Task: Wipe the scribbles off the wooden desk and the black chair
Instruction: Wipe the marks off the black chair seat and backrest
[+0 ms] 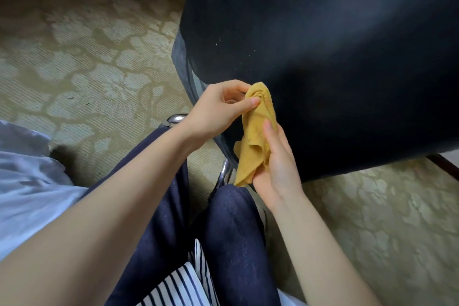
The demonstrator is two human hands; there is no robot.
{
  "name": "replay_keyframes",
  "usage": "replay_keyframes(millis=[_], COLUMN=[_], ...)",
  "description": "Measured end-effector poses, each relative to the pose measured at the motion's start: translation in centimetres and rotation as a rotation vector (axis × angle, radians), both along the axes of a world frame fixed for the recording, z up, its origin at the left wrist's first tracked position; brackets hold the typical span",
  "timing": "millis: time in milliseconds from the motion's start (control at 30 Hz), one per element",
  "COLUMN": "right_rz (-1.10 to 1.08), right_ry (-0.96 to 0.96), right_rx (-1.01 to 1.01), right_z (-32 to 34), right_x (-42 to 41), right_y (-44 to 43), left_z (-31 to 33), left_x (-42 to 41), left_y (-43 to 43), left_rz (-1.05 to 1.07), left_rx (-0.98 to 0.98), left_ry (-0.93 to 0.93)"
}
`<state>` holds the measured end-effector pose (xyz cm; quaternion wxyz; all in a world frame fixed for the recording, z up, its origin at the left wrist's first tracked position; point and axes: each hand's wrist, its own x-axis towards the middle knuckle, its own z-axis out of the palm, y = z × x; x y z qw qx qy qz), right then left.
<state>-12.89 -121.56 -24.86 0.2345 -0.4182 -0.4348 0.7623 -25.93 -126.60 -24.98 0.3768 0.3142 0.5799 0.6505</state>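
Left hand pinches the cloth at its top fold; right hand grips its lower half. Black chair just beyond both hands. Risk: the bunched cloth likely smears marks, or its loose tail drags.

L hand pinches cloth top; R hand grips it below.

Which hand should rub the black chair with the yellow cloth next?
Probably the right hand. It holds most of the yellow cloth and is nearer the black chair. The left hand only pinches the cloth's top end.
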Motion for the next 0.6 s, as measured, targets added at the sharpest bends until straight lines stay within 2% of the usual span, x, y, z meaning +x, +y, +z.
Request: replay_keyframes(millis=[67, 100, 233, 367, 467, 600], right_rz=[-0.023, -0.058, -0.179, -0.083, 0.102, 0.458], right_ry=[-0.052, -0.092, -0.283, -0.429, -0.669, -0.908], right_rx=[0.153, 0.341, 1.51, 2.388, 2.766, 2.931], right_z=[1.1, 1.8, 4.2, 4.9, 3.8, 0.8], right_x=[-0.5, -0.9, -3.3, -8.8, -12.2, -13.6], right_y=[0.1, 0.2, 2.7, 7.1, 9.1, 9.8], left_z=[-0.4, -0.6, -1.9, -2.9, -3.4, -4.4], left_x=[-0.2, -0.4, -3.0, -5.7, -7.1, -8.3], left_y=[-0.1, -0.1, 0.0, 0.7, 1.4, 2.2], left_rz=[0.015, 0.041, 0.196, 0.309, 0.379, 0.387], left_rx=[0.007, -0.004, -0.095, -0.183, -0.219, -0.225], left_ry=[-0.022, -0.029, -0.067, -0.075, -0.089, -0.081])
